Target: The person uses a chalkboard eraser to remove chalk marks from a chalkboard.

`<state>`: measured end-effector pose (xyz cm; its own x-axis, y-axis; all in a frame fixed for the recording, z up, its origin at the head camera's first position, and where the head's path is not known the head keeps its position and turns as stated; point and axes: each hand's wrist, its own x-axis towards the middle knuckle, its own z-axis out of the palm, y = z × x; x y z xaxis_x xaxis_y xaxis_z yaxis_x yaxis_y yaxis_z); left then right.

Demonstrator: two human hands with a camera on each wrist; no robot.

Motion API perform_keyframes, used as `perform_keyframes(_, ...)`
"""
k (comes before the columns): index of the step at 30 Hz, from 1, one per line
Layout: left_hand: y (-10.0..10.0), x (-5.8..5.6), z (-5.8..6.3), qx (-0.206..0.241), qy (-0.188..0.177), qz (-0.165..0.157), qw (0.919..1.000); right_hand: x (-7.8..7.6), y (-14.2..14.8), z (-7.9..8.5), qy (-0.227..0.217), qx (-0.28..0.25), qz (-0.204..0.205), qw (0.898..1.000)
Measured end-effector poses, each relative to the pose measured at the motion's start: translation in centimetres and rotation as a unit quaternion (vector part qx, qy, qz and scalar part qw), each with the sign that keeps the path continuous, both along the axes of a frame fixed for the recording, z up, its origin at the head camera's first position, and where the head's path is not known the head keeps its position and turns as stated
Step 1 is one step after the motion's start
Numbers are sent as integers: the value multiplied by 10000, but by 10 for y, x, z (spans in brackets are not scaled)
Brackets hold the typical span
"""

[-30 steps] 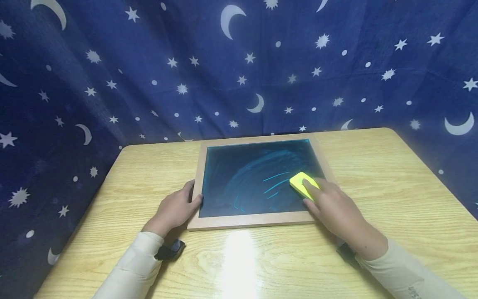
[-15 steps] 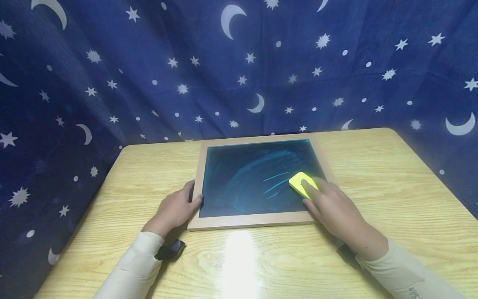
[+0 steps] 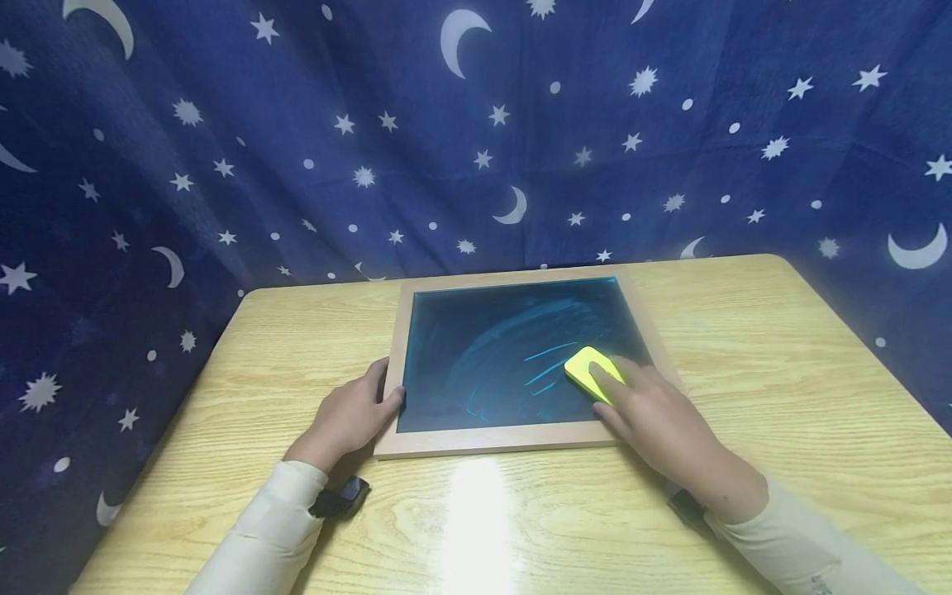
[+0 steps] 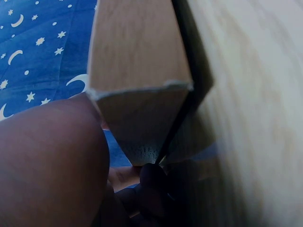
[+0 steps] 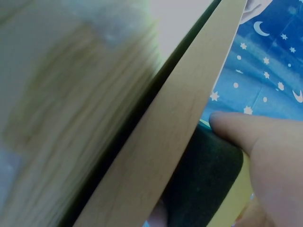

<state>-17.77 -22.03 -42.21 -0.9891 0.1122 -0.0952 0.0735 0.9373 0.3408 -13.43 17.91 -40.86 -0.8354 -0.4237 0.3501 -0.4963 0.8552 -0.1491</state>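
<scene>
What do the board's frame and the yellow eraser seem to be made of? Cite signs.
Frame: probably smooth, matte wood, from its pale colour and faint grain. Yellow eraser: perhaps plastic or foam, its top smooth and evenly coloured; its dark pad looks dull, like felt.

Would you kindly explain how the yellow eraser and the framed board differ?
The eraser is much smaller than the board. The eraser is bright yellow on top, whereas the board is dark, with blue streaks and a wooden frame. The right hand holds the eraser; the left hand grips the board's frame. Both look roughly rectangular.
</scene>
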Motion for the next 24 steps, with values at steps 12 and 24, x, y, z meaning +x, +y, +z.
perform_keyframes(12,1,1,1,47,28,-8,10000,3,-7,0,-57,41,160,9998)
perform_keyframes(24,1,1,1,24,24,-29,10000,4,-13,0,-217,165,540,9982)
